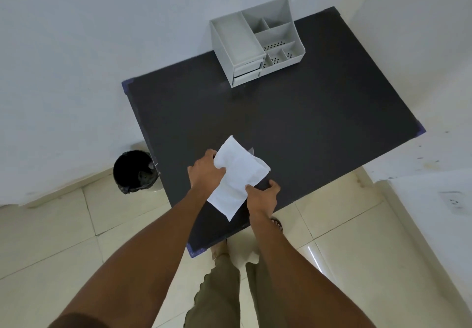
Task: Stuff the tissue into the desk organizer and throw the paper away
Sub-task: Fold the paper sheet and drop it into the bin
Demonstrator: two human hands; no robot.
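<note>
I count two hands on one white tissue [237, 177], held just above the near part of the dark bench [293, 123]. My left hand [205, 171] has its grip pinched on the sheet's left edge; my right hand [264, 194] pinches the lower right edge. One grey desk organizer [255, 44] stands at the far side (two drawers, several open compartments). One black-lined bin [135, 170] sits on the floor, left of the bench.

Both hands [207, 171] gripping white tissue [237, 177], grey desk organizer [258, 41] beyond
</note>
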